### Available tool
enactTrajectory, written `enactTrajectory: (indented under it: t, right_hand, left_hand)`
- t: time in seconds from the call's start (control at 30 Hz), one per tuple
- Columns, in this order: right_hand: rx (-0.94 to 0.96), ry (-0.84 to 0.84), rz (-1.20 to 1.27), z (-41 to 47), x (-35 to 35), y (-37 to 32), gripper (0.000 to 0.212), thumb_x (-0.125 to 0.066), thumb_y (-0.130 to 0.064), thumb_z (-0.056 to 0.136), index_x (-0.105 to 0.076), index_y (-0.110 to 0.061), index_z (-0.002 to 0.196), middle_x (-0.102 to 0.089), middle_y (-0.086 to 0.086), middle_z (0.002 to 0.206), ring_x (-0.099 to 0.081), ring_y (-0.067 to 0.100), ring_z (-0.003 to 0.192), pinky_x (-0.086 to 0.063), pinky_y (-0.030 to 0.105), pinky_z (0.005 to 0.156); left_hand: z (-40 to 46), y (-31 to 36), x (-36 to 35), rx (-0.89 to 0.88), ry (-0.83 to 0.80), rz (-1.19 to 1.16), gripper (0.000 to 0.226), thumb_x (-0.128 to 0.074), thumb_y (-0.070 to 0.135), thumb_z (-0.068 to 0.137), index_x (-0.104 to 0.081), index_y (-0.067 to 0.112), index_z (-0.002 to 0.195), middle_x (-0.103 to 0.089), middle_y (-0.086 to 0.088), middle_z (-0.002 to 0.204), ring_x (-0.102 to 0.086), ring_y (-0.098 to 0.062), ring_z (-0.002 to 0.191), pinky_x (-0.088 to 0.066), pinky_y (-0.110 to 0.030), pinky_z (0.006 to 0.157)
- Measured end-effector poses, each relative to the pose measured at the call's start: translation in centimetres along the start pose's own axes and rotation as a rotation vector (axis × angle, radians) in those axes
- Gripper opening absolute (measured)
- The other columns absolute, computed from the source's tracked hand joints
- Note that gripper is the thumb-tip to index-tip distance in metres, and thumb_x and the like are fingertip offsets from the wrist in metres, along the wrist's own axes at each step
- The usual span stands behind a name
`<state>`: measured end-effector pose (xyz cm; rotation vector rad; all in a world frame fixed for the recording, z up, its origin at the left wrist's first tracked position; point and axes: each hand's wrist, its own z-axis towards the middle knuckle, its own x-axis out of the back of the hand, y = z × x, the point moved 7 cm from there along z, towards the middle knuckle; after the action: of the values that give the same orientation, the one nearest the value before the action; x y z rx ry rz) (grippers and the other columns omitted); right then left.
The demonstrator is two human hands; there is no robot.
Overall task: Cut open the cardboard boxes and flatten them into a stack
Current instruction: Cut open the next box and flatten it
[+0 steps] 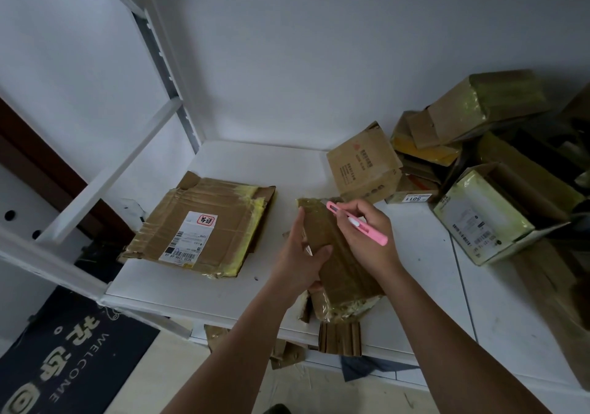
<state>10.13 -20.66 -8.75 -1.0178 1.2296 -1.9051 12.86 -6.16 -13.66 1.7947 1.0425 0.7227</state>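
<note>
A long narrow cardboard box (pixel 338 260) wrapped in clear tape lies lengthwise in the middle of the white table (pixel 198 282). My left hand (pixel 300 254) grips its left side, thumb on top. My right hand (pixel 367 235) holds a pink utility knife (pixel 357 222) like a pen, its tip at the box's far top edge. A stack of flattened boxes (pixel 204 225) with a white shipping label lies to the left.
A pile of unflattened boxes (pixel 479 164) fills the table's right back corner against the wall. A white metal shelf frame (pixel 105 171) stands at left. Cardboard scraps (pixel 340 338) lie below the table's front edge, and a dark welcome mat (pixel 57 359) covers the floor.
</note>
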Motion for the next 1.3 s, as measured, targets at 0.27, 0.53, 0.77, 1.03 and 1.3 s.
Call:
enactTrajectory:
  t: [0.27,0.53,0.77,1.03,1.3]
  right_hand:
    - [0.016,0.021,-0.036,0.1,0.6,0.1,0.002,-0.063,-0.012,0.094,-0.064,-0.013,0.095,-0.066,-0.02,0.093,-0.064,-0.003,0.083,-0.049,0.01,0.06]
    - [0.006,-0.069,-0.093,0.3,0.5,0.3,0.009,-0.06,-0.01,0.095,-0.059,-0.009,0.086,-0.067,-0.002,0.089,-0.061,-0.004,0.083,-0.045,0.006,0.061]
    - [-0.025,-0.155,-0.042,-0.9,1.8,0.1,0.014,-0.061,-0.007,0.093,-0.059,-0.016,0.083,-0.062,-0.021,0.077,-0.059,-0.007,0.071,-0.042,0.007,0.056]
    - [-0.069,-0.156,-0.016,-3.0,3.4,-0.2,0.021,-0.062,-0.007,0.093,-0.058,-0.021,0.078,-0.068,0.001,0.085,-0.063,0.021,0.076,-0.046,0.02,0.055]
    - [-0.121,-0.166,0.047,-5.0,4.1,0.3,0.012,-0.064,-0.008,0.092,-0.06,-0.006,0.08,-0.066,0.015,0.084,-0.061,0.033,0.077,-0.045,0.026,0.058]
  left_hand:
    - [-0.2,0.4,-0.7,-0.009,-0.007,0.027,0.089,-0.065,0.019,0.094,-0.006,0.055,0.15,-0.053,-0.006,0.138,-0.067,-0.024,0.105,-0.062,-0.044,0.067]
    - [-0.2,0.7,-1.0,-0.006,-0.005,0.051,0.087,-0.062,0.017,0.096,-0.005,0.053,0.152,-0.054,-0.007,0.136,-0.071,-0.021,0.095,-0.062,-0.047,0.067]
    - [-0.3,1.0,-0.9,-0.003,0.005,0.068,0.087,-0.062,0.018,0.096,-0.005,0.052,0.152,-0.057,-0.006,0.13,-0.073,-0.014,0.081,-0.062,-0.041,0.063]
    - [-0.5,1.7,-1.7,-0.014,0.011,0.129,0.087,-0.062,0.018,0.096,-0.004,0.048,0.154,-0.057,-0.011,0.131,-0.07,-0.021,0.093,-0.062,-0.04,0.063]
    - [-0.8,2.1,-2.1,-0.011,0.005,0.135,0.085,-0.06,0.014,0.097,-0.007,0.049,0.153,-0.063,-0.008,0.12,-0.07,-0.014,0.082,-0.056,-0.027,0.05]
